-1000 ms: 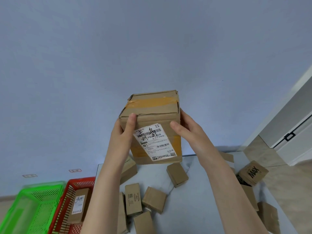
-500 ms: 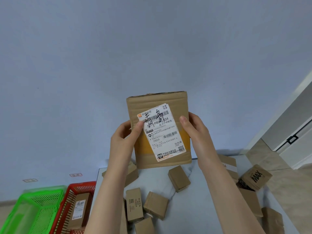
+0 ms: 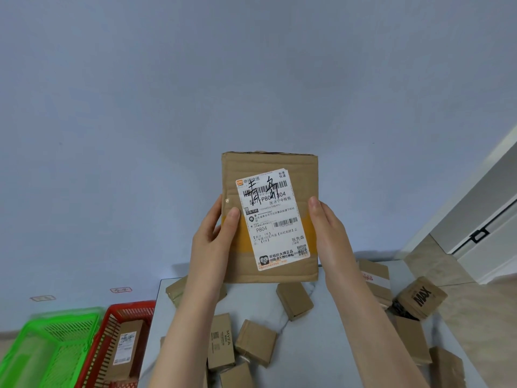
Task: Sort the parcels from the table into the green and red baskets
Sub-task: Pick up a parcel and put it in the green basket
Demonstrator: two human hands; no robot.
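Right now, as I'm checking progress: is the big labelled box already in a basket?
No, the left hand and right hand hold the box up above the table.

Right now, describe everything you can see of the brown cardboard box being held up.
The brown cardboard box is held upright above the table, broad face toward the camera. A white shipping label with barcodes and black handwriting sits slightly tilted over an orange tape band. The left hand and right hand grip its side edges.
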